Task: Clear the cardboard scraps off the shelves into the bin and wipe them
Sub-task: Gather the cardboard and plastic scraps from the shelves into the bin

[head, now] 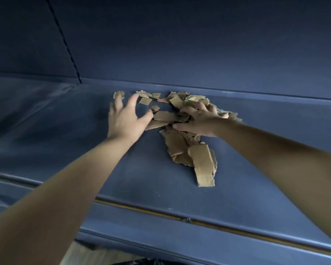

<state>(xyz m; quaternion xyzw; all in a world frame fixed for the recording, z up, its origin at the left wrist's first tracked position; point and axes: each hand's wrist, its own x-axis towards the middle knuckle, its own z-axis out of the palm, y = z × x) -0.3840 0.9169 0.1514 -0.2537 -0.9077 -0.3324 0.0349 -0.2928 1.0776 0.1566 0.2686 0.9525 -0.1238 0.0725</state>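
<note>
Dim, bluish light; soft overall focus, wide-angle bending at edges, faint sheen on shelf (161,178) front.

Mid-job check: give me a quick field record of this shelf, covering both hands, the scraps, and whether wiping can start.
surface: dark blue shelf
scrap pile: torn cardboard scraps, heaped centre-right, running toward the front edge
loose bits: small scraps scattered near the back wall
left hand: open, fingers spread, reaching among the loose bits, thumb against the pile
right hand: laid palm-down on the pile, grip not closed
bin: not identifiable in view
cloth: none visible
wiping: not yet, scraps still on shelf
</note>
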